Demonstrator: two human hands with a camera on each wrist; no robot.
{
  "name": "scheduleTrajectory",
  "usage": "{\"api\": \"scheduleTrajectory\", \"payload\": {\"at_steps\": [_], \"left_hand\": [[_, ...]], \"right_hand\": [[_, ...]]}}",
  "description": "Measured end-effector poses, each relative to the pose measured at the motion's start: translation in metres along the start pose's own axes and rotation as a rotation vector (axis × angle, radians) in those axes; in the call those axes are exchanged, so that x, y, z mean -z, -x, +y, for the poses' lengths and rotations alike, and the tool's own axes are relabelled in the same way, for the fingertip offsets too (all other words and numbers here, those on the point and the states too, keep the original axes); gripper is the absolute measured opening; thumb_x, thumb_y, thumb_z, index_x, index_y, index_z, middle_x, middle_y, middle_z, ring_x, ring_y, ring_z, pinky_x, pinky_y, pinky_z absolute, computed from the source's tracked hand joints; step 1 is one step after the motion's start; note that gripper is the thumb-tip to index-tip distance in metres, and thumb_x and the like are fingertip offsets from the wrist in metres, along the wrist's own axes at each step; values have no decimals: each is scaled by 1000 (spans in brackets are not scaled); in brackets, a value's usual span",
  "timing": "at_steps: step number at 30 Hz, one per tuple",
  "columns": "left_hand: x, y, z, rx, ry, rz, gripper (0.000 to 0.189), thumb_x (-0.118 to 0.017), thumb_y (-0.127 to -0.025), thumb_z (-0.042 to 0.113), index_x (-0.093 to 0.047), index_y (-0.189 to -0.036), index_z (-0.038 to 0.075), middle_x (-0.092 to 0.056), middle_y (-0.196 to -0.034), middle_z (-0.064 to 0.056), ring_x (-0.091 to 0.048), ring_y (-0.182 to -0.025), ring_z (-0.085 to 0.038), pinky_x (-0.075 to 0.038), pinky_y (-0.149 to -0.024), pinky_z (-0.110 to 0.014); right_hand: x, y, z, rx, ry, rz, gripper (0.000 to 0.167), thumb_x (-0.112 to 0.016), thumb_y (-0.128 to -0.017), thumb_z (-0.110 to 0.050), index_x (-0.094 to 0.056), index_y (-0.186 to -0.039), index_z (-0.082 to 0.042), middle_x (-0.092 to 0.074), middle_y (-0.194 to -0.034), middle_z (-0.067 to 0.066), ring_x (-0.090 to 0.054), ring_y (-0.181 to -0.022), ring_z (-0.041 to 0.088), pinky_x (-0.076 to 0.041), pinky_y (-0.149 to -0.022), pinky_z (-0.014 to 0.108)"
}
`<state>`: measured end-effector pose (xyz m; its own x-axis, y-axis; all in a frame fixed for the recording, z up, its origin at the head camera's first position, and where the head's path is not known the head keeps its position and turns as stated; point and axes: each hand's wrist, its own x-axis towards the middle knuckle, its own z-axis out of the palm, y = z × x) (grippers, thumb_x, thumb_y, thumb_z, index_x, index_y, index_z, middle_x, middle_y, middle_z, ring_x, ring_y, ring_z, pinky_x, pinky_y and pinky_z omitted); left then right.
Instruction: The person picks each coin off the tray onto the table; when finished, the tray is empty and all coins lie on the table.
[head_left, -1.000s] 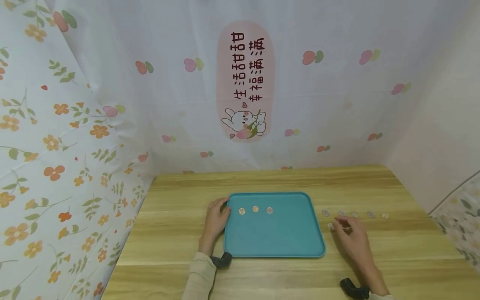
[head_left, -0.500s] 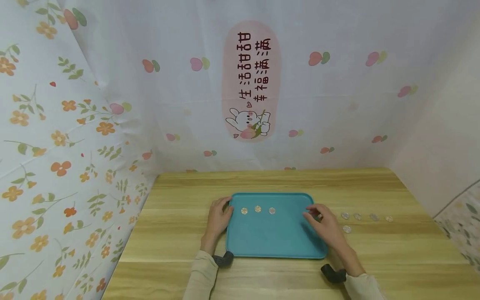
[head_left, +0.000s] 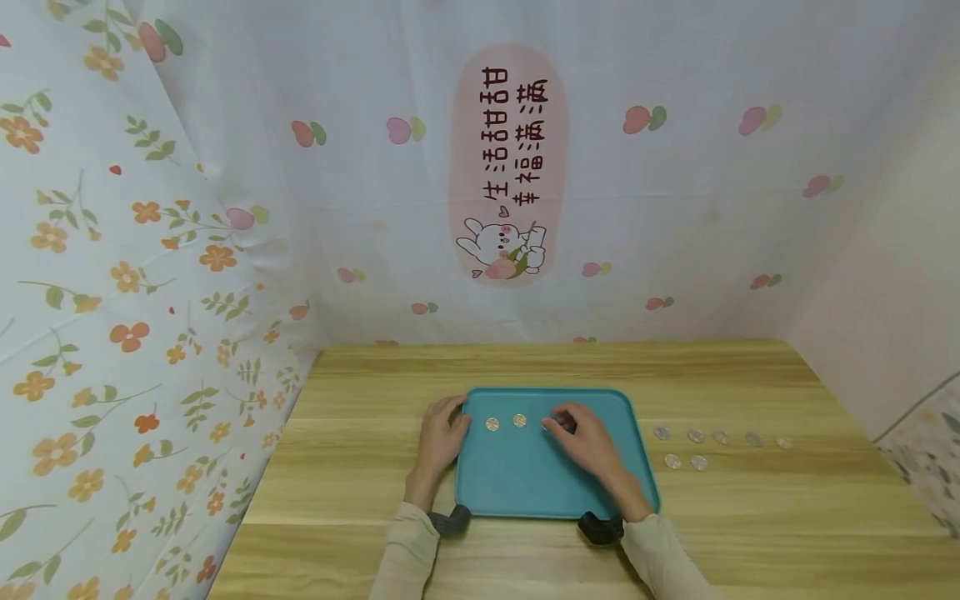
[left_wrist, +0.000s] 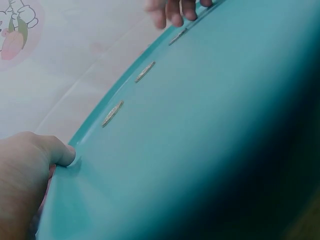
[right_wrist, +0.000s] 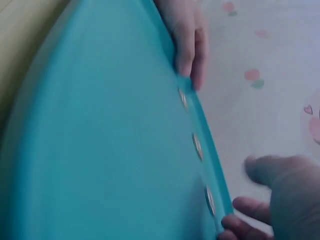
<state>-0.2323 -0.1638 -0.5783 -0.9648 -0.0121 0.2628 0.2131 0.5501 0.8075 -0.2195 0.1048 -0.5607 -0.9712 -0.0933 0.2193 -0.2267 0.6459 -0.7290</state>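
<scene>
A blue-green tray (head_left: 525,487) lies on the wooden table. My left hand (head_left: 441,437) grips its left rim, the thumb on the inner side, as the left wrist view shows. Three coins lie in a row near the tray's far edge: a gold one (head_left: 492,424), another gold one (head_left: 519,421), and a third coin (right_wrist: 210,201), which my right hand partly covers in the head view. Over the tray, my right hand (head_left: 588,442) has its fingers right by that third coin. Thumb and fingers are apart in the right wrist view, and nothing shows between them.
Right of the tray, several silver and gold coins (head_left: 696,436) form a row on the table (head_left: 750,533), with two more coins (head_left: 699,462) nearer me. A printed white cloth (head_left: 360,208) hangs behind the table, and a floral one (head_left: 112,358) on the left.
My right hand has moved left, from the coins on the table across the tray's right rim to the third coin. The left hand keeps its place on the rim. The view has shifted slightly.
</scene>
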Motion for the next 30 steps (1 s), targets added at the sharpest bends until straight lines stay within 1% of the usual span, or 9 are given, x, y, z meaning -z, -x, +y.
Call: {"api": "scheduleTrajectory", "payload": {"at_steps": [3, 5, 8, 11, 16, 21, 26, 30], "left_hand": [[0, 0, -1, -2, -5, -2, 36, -65, -94, 13, -65, -130, 6, -63, -135, -13, -52, -126, -33, -40, -109, -54], [-1, 0, -1, 7, 0, -4, 36, -65, -94, 13, -65, -130, 7, -63, -136, -12, -52, -126, -33, -40, -110, -53], [-1, 1, -1, 22, 3, -11, 36, -65, -95, 14, -65, -130, 7, -63, -136, -12, -51, -126, -32, -40, -110, -52], [-1, 1, 0, 21, -4, -15, 36, -65, -95, 14, -65, -130, 7, -63, -136, -12, -51, -126, -32, -40, -110, -52], [0, 1, 3, 2, -2, 5, 35, -65, -94, 11, -65, -129, 5, -63, -134, -14, -51, -127, -35, -39, -110, -55], [1, 1, 4, 15, -2, 6, 36, -65, -94, 11, -64, -130, 6, -63, -135, -14, -51, -127, -34, -40, -109, -54], [0, 0, 3, 10, -10, 2, 36, -65, -95, 12, -64, -130, 6, -63, -135, -13, -51, -127, -34, -40, -110, -54], [-1, 1, 4, 15, -11, 3, 36, -65, -94, 12, -64, -130, 6, -63, -135, -14, -51, -128, -34, -39, -110, -54]], "right_hand": [[-10, -1, -2, 85, 87, 65, 20, -75, -88, -20, -73, -103, -6, -65, -91, 6, -58, -80, 19, -50, -72, 40], [-17, 0, -1, 136, 139, 109, 19, -75, -86, -15, -74, -101, -4, -65, -89, 7, -58, -80, 22, -49, -72, 42], [-23, 3, 1, 176, 158, 152, 18, -74, -85, -10, -75, -101, -2, -63, -89, 9, -57, -81, 24, -48, -73, 43], [-26, 6, 3, 184, 139, 175, 17, -72, -84, -7, -75, -100, -1, -63, -90, 9, -57, -82, 25, -49, -75, 44], [-26, 5, 3, 199, 135, 195, 14, -71, -84, -6, -75, -97, -1, -63, -90, 10, -58, -83, 25, -50, -75, 44], [-27, 3, 2, 206, 136, 196, 14, -72, -83, -4, -74, -96, 0, -63, -90, 11, -58, -83, 26, -50, -76, 44], [-26, 4, 1, 150, 116, 161, 13, -71, -84, -4, -72, -97, 0, -62, -94, 13, -57, -88, 31, -48, -81, 48], [-26, 5, 0, 115, 144, 132, 12, -70, -86, -10, -69, -95, -2, -61, -97, 15, -56, -93, 35, -45, -83, 52]]}}
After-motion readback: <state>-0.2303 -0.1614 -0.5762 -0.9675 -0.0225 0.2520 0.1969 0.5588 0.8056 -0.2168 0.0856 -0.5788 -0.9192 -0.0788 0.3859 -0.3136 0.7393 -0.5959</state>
